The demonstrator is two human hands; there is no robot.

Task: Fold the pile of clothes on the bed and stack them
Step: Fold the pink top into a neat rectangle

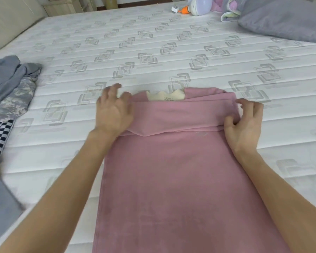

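Seen from the head camera: a pink garment (pixel 181 179) lies flat on the white quilted mattress of the bed (pixel 153 52), filling the lower centre of the frame, its far end turned back toward the person in a thick folded band. A cream label (pixel 165 95) shows at the garment's top edge, just beyond the fold.

The left hand (pixel 113 110) rests at the left end of the folded band, fingers spread and loosely bent, its palm over the fabric's corner; whether it grips the cloth cannot be told. The right hand (pixel 244 123) sits at the right end of the band, thumb and curled fingers pinching the folded edge. The garment stretches between both hands and runs down between the forearms to the bottom of the frame.

At the left edge lies a heap of unfolded clothes (pixel 9 84), grey-blue, camouflage and black-and-white check, well apart from the hands. In the upper right, a grey pillow (pixel 285 19) rests near a pale round toy (pixel 201 5) and a pastel cloth (pixel 230 10).
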